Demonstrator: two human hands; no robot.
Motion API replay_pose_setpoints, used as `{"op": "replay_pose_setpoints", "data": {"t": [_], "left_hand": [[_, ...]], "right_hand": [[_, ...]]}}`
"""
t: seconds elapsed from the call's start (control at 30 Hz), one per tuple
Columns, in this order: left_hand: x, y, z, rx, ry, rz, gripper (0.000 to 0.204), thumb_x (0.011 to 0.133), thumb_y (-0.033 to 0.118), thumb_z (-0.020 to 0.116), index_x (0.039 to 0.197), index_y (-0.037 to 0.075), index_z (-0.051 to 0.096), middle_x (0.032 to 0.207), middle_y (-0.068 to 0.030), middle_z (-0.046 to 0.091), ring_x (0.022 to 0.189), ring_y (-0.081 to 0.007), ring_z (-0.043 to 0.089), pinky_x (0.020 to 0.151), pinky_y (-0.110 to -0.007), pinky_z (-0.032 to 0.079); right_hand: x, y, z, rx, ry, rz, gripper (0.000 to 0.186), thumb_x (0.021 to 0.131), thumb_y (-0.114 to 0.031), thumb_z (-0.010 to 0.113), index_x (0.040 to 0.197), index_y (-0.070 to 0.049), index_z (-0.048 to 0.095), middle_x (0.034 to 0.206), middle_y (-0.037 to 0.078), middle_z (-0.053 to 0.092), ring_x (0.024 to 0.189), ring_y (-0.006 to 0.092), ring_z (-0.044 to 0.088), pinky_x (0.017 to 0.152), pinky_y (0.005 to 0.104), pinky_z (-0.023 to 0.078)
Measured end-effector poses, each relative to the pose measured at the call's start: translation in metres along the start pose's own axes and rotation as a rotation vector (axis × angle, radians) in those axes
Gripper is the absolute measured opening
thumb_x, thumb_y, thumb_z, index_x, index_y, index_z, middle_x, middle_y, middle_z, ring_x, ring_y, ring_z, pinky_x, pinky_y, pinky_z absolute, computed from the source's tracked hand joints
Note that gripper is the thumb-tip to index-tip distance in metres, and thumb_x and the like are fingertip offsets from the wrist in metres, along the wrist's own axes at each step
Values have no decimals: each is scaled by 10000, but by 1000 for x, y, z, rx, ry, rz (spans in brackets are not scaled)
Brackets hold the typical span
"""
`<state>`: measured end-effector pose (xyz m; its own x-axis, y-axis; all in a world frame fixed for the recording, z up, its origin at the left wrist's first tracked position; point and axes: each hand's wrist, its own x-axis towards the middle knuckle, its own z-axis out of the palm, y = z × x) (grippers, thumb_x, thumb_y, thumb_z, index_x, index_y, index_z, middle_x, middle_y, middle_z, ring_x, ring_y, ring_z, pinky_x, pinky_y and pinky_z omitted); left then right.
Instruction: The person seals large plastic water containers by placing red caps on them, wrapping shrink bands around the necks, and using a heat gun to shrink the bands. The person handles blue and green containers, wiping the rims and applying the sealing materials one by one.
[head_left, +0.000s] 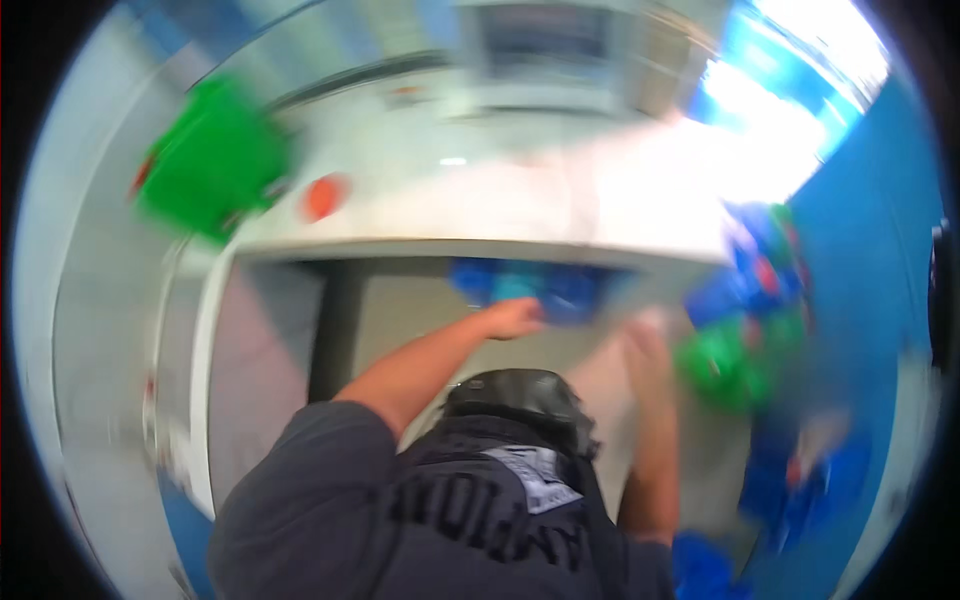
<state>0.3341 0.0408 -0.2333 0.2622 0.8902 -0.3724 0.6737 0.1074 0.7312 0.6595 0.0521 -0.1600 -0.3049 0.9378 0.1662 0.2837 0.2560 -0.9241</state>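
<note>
My left hand reaches forward, just below the counter's front edge. Right beyond it, in the recess under the counter, are blue and teal items too smeared to name. The fingers look curled, but blur hides whether they touch or hold any of these. My right hand is held out to the right of it, strongly smeared by motion. Its fingers do not show clearly, and nothing can be made out in them. Close to the right hand lies a shiny green bundle, perhaps bagged, with blue packages above it.
A white counter spans the front, carrying a green box-shaped container and a round orange object. A grey-white cabinet stands at the back. On the right are a blue wall panel and more blue bundles low down.
</note>
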Motion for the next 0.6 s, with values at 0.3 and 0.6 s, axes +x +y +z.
{"op": "replay_pose_setpoints", "data": {"t": [0.3, 0.6], "left_hand": [[-277, -250, -52, -148, 736, -496, 397, 913, 335, 718, 1181, 58, 621, 1049, -123, 702, 953, -230, 672, 842, -383, 544], [-483, -284, -73, -274, 527, -745, 331, 922, 261, 714, 1155, 38, 639, 1004, -106, 706, 913, -215, 673, 826, -382, 546]], "right_hand": [[114, -182, 262, -108, -652, -480, 262, 955, -145, 651, 1183, -18, 671, 1126, 155, 707, 1012, 267, 699, 895, 355, 538], [150, -220, 359, 27, -711, -409, 206, 954, -115, 649, 1126, -5, 681, 1036, 126, 719, 963, 231, 695, 870, 331, 535]]}}
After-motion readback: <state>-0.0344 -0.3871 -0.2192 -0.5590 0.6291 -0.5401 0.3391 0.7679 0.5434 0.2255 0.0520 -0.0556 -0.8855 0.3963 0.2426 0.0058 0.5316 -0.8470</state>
